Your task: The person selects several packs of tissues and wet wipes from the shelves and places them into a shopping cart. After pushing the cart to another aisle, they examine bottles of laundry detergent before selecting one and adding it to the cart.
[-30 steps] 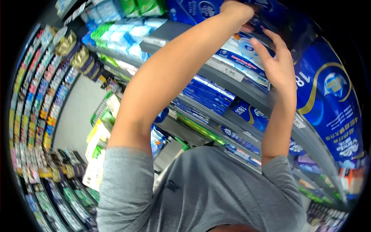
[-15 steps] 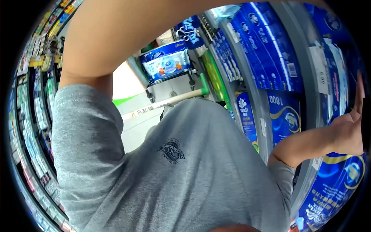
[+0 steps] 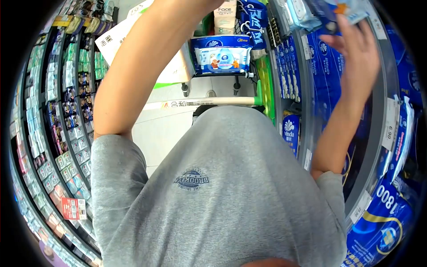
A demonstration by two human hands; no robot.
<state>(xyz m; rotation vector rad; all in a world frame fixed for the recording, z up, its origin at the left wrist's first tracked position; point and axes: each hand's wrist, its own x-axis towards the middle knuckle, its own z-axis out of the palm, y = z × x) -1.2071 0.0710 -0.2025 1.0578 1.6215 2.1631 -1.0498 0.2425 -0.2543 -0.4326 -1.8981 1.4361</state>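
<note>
My right hand [image 3: 359,55] is raised at the shelf on the right, its fingers against the lower edge of a blurred light-blue pack of wet wipes [image 3: 350,11] with an orange figure on it. The pack seems gripped in the fingers and is cut off by the top edge. Beside it, more light-blue packs [image 3: 300,15] sit on the shelf. My left forearm crosses above the shopping cart [image 3: 191,103] toward the top edge, and the left hand lies outside the picture. In the cart, a blue and white pack of wet wipes [image 3: 222,60] faces me.
A large white carton [image 3: 173,66] and a pink-white stack of face tissues [image 3: 225,18] are also in the cart. Blue tissue packs [image 3: 291,129] fill the right-hand shelves, with price tags [image 3: 390,124] on the shelf edges. Racks of small goods [image 3: 66,111] line the left.
My right hand has come from the far right edge inward and up, now with a pack of wet wipes at its fingers. The view has turned, and the cart appears further right.
</note>
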